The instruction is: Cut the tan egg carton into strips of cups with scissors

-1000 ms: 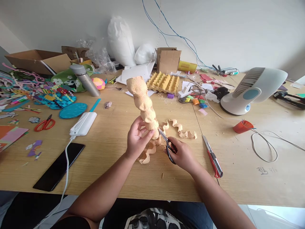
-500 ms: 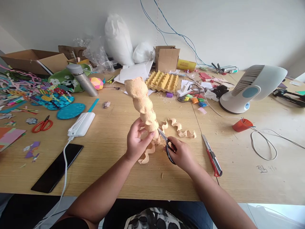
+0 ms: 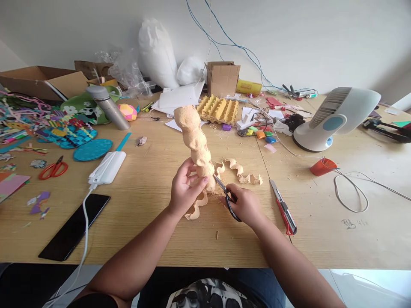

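A bumpy, peach-coloured strip of egg carton [image 3: 195, 139] leans upward over the table, its lower part gripped by my left hand [image 3: 186, 186] with the thumb across the front. My right hand [image 3: 244, 204] is closed around the handles of black-handled scissors [image 3: 228, 194]. The blade tips touch the right edge of the carton strip near my left thumb; how far the blades are apart I cannot tell. Wavy cut-off trimmings [image 3: 251, 179] lie behind the scissors, and another trimming [image 3: 194, 210] rests below my left hand.
To the right lie a red utility knife [image 3: 284, 209], an orange cup [image 3: 323, 167] and a white fan [image 3: 334, 122]. On the left are a black phone [image 3: 75, 226], a white power bank [image 3: 107, 167] and red-handled scissors [image 3: 54, 168]. A yellow egg tray [image 3: 218, 109] sits at the back.
The top of the carton strip has tilted slightly to the right. Both hands keep their grip, and the scissors stay at the strip's edge. The whole view has shifted a little.
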Tool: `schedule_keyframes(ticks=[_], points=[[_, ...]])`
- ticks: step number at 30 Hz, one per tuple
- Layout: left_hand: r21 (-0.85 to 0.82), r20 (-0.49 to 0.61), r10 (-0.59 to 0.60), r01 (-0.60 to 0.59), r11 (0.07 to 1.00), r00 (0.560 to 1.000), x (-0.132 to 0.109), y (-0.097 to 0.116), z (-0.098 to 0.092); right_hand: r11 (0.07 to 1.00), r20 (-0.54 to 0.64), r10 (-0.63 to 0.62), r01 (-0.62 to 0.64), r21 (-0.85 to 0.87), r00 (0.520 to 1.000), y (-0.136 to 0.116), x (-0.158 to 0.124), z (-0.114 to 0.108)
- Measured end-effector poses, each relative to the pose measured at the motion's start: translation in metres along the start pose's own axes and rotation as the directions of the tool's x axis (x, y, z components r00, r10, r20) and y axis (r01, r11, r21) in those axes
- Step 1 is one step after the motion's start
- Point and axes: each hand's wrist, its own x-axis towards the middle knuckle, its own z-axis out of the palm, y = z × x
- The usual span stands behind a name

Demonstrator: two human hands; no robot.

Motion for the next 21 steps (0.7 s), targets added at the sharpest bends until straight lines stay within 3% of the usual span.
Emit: schedule_keyframes(ticks=[7,21], points=[[0.04,-0.015,0.01,-0.009,0.999,1.0,-0.0031,-0.0023,0.0023,0.991,-0.044,-0.03,0.024,-0.135,0.999,0.0027,0.0012,0.0018],[0.056,-0.029,0.008,-0.006,0.998,1.0,-0.0031,0.0012,0.0042,0.973,-0.041,-0.041,0.031,-0.229,0.998,0.0062,0.0013,0.0027]])
